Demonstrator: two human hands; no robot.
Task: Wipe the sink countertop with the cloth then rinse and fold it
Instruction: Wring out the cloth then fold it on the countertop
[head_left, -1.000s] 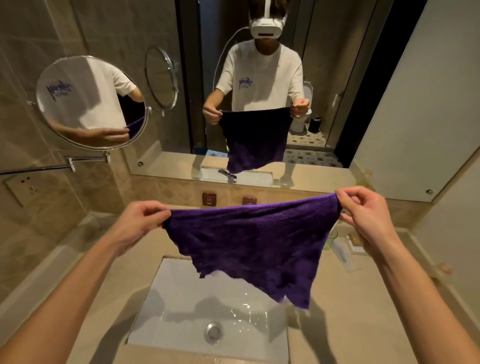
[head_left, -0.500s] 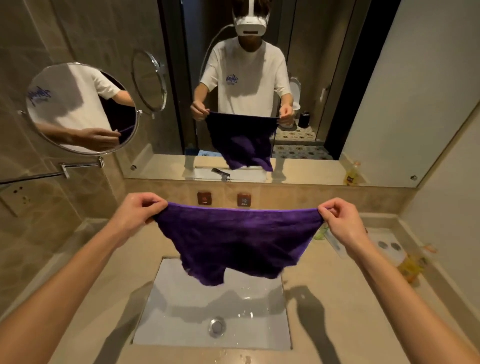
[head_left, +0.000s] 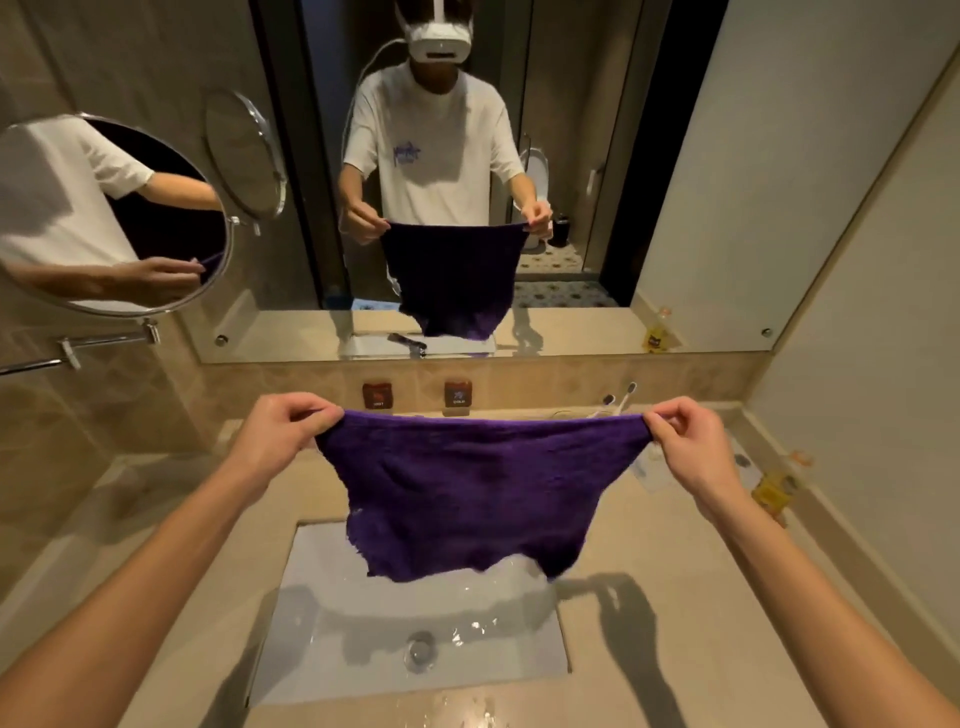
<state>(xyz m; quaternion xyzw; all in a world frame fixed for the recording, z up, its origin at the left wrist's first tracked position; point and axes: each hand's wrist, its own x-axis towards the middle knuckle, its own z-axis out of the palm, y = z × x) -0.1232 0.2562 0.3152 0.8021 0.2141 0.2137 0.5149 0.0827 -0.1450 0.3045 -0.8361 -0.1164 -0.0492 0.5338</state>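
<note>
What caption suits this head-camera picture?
Left hand and right hand stretch a purple cloth above the wet sink.

The beige stone counter (head_left: 649, 649) has a white rectangular sink (head_left: 322, 649) set into it, wet around the drain (head_left: 420, 647). Water pools on its front edge. Small yellow bottles (head_left: 772, 491) lie at its right end.

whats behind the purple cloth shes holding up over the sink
Behind the cloth: two wall buttons and toothbrush heads show above its top edge. The faucet and the countertop strip behind are covered.
</note>
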